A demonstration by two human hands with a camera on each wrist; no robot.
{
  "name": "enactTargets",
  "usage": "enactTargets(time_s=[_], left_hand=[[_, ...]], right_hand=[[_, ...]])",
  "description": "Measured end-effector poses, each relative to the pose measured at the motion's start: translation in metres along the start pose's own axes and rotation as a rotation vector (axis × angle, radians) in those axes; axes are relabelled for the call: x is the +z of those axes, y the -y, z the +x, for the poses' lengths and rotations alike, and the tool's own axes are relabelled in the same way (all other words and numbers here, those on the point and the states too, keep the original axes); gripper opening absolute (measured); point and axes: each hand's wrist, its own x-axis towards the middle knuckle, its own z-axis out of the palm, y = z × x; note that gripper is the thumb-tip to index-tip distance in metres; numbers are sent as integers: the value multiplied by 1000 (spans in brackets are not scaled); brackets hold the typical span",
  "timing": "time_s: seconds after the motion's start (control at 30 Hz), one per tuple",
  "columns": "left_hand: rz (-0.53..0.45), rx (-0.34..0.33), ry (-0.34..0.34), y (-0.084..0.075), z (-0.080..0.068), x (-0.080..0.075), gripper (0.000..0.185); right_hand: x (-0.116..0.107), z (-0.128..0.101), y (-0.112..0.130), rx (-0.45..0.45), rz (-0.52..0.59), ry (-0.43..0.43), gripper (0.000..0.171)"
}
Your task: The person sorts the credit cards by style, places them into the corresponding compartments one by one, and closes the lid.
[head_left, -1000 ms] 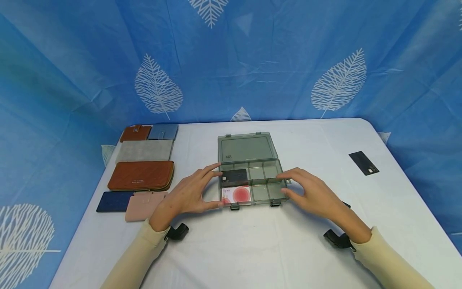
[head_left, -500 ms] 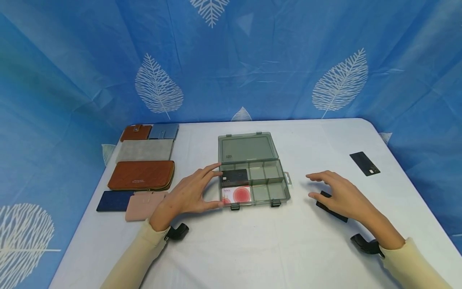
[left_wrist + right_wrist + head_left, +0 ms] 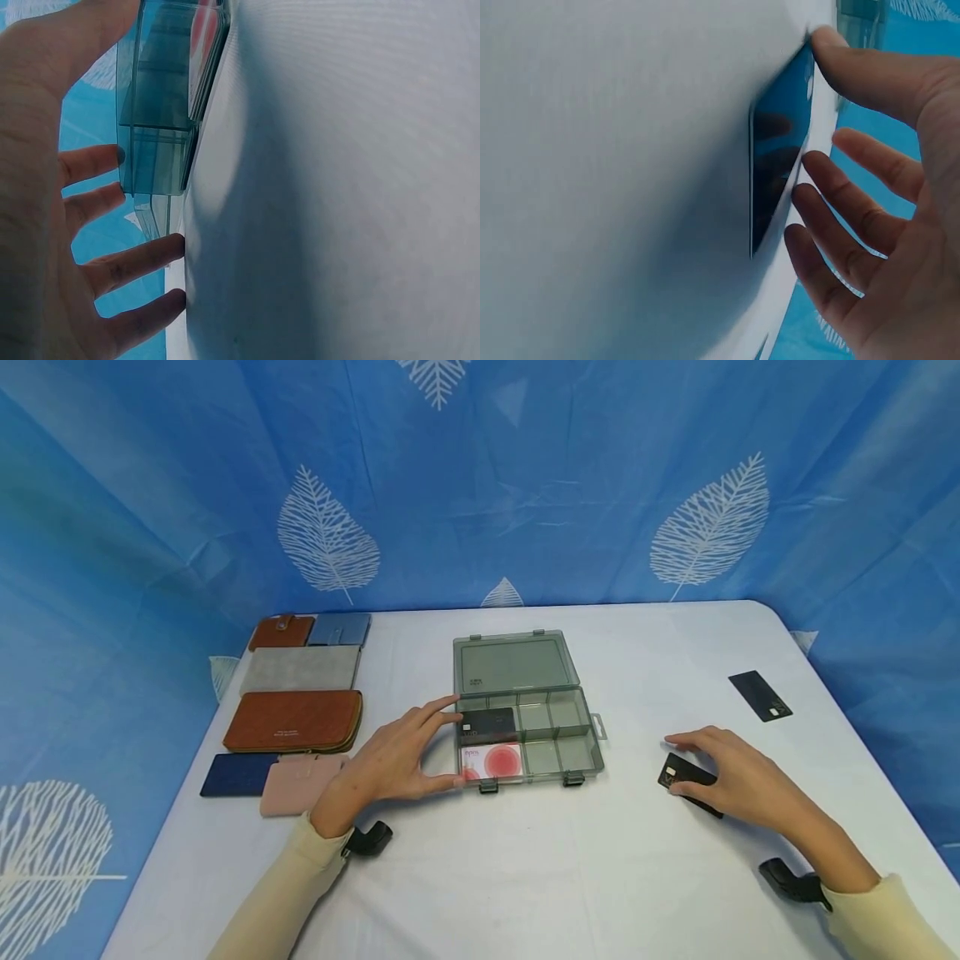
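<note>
A grey-green divided plastic box (image 3: 561,753) stands mid-table with its lid (image 3: 517,662) laid back. Inside, at its left, lie a black bank card (image 3: 487,727) and a white card with red circles (image 3: 501,762). My left hand (image 3: 393,760) spans the box's left side, fingers spread, fingertips and thumb at its edge. To the right, my right hand (image 3: 738,777) is over another black bank card (image 3: 780,142) on the table. Its thumb is at one corner of that card; the relaxed fingers are beside the far edge.
At the left are a brown zip wallet (image 3: 294,720), a grey wallet (image 3: 302,668), a small brown wallet (image 3: 281,632), a light blue one (image 3: 339,629), a navy one (image 3: 238,775) and a pink one (image 3: 300,785). One more black card (image 3: 760,695) lies at the far right.
My right hand has left the box's right side and moved right to the black card on the table. My left hand has stayed at the box's left side.
</note>
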Motion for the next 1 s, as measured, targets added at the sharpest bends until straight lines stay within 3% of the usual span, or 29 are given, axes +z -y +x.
enactTargets(time_s=[0.2,0.63,1.0], left_hand=[[-3,-1,-5,0,1,-2,94],[-25,-18,24,1,2,-2,91],[-27,-26,26,3,1,-1,91]], right_hand=[[-7,-5,-8,21,3,48,78],[-9,2,-11,62,90,95,74],[-8,4,-15,18,57,38,64]])
